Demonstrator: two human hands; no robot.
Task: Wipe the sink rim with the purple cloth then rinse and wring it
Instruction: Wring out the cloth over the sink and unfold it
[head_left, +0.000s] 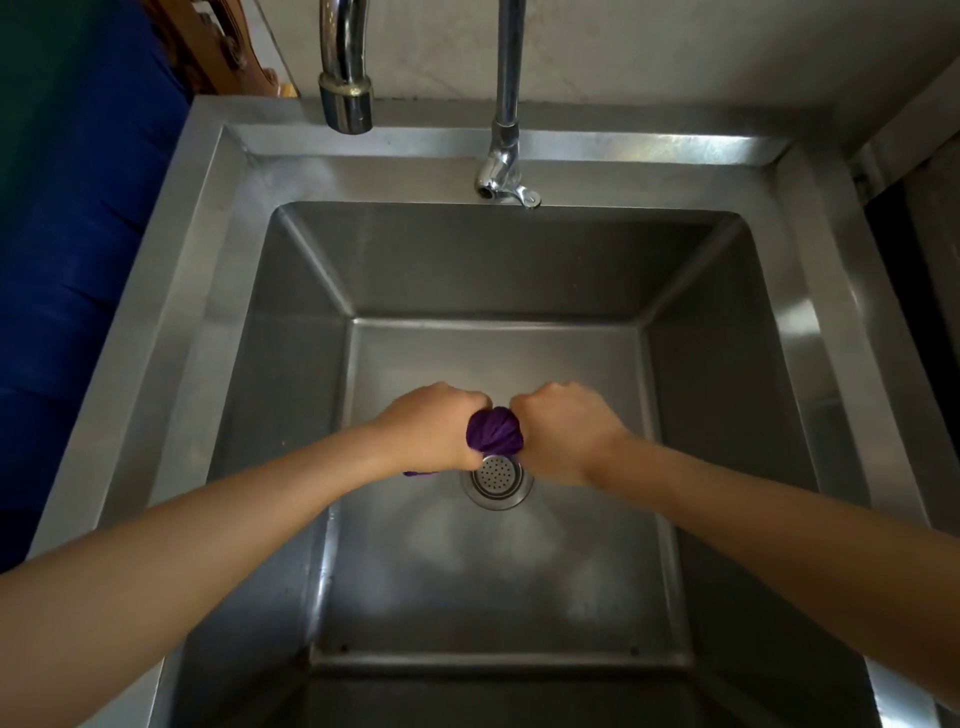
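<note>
Over the middle of the steel sink (218, 312) both fists hold the purple cloth (494, 429), which is bunched and twisted into a tight roll between them. My left hand (431, 426) grips its left end and my right hand (566, 431) grips its right end. A small purple tip shows below my left wrist. Most of the cloth is hidden inside the fists. The cloth hangs just above the round perforated drain strainer (497, 480). No water runs from the taps.
A curved chrome spout (347, 104) hangs over the back rim at left. A thinner tap (506, 171) with a small lever stands at the rim's middle. A blue container (67, 260) stands left of the sink. A pale wall lies behind.
</note>
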